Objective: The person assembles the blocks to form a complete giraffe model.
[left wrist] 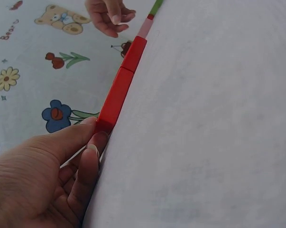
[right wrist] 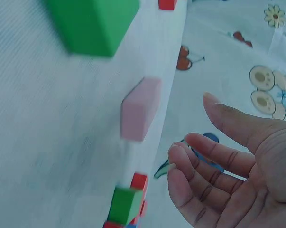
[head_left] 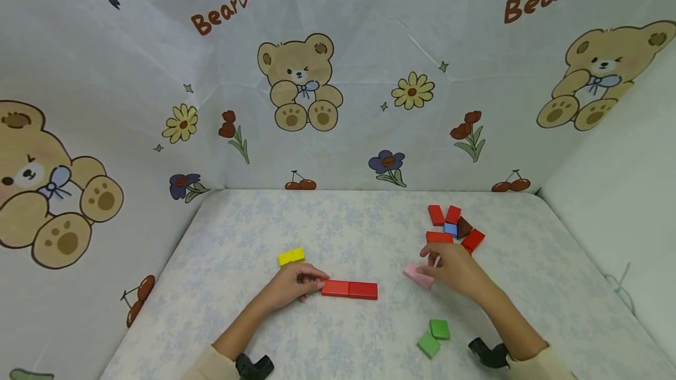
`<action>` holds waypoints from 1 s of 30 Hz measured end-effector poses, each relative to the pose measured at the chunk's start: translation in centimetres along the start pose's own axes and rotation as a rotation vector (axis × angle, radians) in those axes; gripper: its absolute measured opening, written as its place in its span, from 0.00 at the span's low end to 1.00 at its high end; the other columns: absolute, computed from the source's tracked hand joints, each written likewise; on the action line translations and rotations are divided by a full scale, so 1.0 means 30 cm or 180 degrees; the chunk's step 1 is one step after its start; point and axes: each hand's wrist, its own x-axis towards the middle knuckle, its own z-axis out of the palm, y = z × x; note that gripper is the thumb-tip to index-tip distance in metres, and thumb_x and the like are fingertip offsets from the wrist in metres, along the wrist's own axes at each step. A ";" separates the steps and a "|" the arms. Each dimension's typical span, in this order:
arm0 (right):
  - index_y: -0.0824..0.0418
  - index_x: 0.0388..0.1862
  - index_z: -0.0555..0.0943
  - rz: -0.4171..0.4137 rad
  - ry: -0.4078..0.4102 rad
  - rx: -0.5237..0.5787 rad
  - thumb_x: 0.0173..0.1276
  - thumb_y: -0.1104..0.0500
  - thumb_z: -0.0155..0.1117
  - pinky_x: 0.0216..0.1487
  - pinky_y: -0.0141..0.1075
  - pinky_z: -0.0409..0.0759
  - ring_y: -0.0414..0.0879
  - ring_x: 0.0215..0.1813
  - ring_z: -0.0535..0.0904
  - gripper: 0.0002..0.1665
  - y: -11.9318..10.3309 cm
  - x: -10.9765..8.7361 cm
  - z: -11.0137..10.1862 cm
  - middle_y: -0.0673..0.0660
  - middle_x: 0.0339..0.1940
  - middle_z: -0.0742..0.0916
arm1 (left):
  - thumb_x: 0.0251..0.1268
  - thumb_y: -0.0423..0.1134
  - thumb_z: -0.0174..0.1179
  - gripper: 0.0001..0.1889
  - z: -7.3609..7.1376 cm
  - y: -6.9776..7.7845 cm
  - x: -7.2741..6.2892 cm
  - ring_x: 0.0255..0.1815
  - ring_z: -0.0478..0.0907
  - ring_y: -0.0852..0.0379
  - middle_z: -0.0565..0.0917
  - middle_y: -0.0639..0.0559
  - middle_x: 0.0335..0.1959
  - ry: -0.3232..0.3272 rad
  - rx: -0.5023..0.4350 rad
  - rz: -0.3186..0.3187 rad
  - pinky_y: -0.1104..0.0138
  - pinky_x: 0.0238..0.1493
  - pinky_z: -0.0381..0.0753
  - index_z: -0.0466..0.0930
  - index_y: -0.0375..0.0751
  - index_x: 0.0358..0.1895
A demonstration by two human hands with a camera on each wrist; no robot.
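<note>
Two red rectangular blocks [head_left: 350, 289] lie end to end in a row at the middle of the table. My left hand [head_left: 296, 286] pinches the left end of this row between thumb and fingers; the left wrist view shows the grip on the near red block [left wrist: 115, 102]. On the right, my right hand [head_left: 456, 268] hovers beside a pink block [head_left: 417, 275] with its fingers loosely bent. In the right wrist view a gap separates that hand [right wrist: 233, 175] from the pink block [right wrist: 140, 110], and the fingers hold nothing.
Yellow blocks [head_left: 291, 256] lie behind my left hand. Several red blocks [head_left: 436, 216], a blue block [head_left: 450, 229] and a brown triangular block [head_left: 464, 227] are clustered behind my right hand. Two green blocks [head_left: 439, 329] lie nearer me. A printed cloth [head_left: 359, 46] hangs behind the table.
</note>
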 end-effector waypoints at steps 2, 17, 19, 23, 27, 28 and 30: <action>0.63 0.47 0.86 0.0008 0.0004 -0.0039 0.61 0.57 0.78 0.28 0.32 0.78 0.43 0.32 0.75 0.17 0.027 -0.010 -0.008 0.48 0.27 0.81 | 0.68 0.45 0.69 0.09 0.003 0.000 -0.002 0.20 0.75 0.60 0.82 0.51 0.30 0.0034 0.0019 -0.0018 0.66 0.23 0.81 0.90 0.55 0.49; 0.61 0.41 0.85 0.0070 -0.0293 -0.0216 0.55 0.61 0.81 0.32 0.33 0.78 0.43 0.32 0.73 0.16 0.080 -0.023 0.039 0.47 0.27 0.80 | 0.67 0.45 0.70 0.08 0.017 0.012 0.009 0.15 0.72 0.62 0.82 0.52 0.25 0.0145 -0.0012 0.0047 0.67 0.20 0.79 0.91 0.53 0.45; 0.62 0.41 0.85 0.0014 -0.0243 -0.0232 0.55 0.61 0.81 0.31 0.32 0.77 0.43 0.31 0.73 0.16 0.075 -0.025 0.040 0.47 0.26 0.80 | 0.66 0.46 0.70 0.07 0.016 0.010 0.008 0.16 0.72 0.61 0.83 0.52 0.26 0.0142 -0.0023 0.0050 0.67 0.21 0.79 0.91 0.54 0.45; 0.61 0.43 0.85 -0.0047 -0.0132 -0.0239 0.56 0.59 0.81 0.29 0.31 0.75 0.42 0.31 0.72 0.17 0.051 -0.026 0.041 0.47 0.25 0.79 | 0.67 0.46 0.69 0.07 0.014 0.007 0.004 0.17 0.73 0.61 0.84 0.52 0.26 0.0156 -0.0026 0.0057 0.66 0.21 0.80 0.91 0.56 0.45; 0.61 0.45 0.86 -0.0058 -0.0073 -0.0191 0.57 0.60 0.81 0.30 0.30 0.76 0.42 0.31 0.73 0.18 0.009 -0.023 0.043 0.46 0.26 0.80 | 0.66 0.46 0.70 0.07 0.012 0.006 0.000 0.17 0.73 0.60 0.84 0.52 0.26 0.0169 -0.0059 0.0030 0.66 0.21 0.80 0.91 0.57 0.45; 0.61 0.46 0.86 -0.0075 -0.0077 -0.0169 0.57 0.61 0.80 0.30 0.30 0.77 0.42 0.32 0.74 0.18 -0.003 -0.023 0.044 0.47 0.27 0.80 | 0.66 0.46 0.70 0.07 0.011 0.006 -0.001 0.17 0.73 0.61 0.84 0.52 0.26 0.0167 -0.0068 0.0027 0.66 0.21 0.80 0.91 0.57 0.45; 0.61 0.46 0.86 -0.0087 -0.0076 -0.0134 0.56 0.62 0.81 0.31 0.29 0.78 0.42 0.32 0.75 0.19 -0.028 -0.022 0.048 0.46 0.27 0.81 | 0.66 0.46 0.70 0.07 0.011 0.003 -0.002 0.17 0.73 0.61 0.84 0.52 0.27 0.0167 -0.0085 0.0034 0.66 0.21 0.80 0.91 0.56 0.45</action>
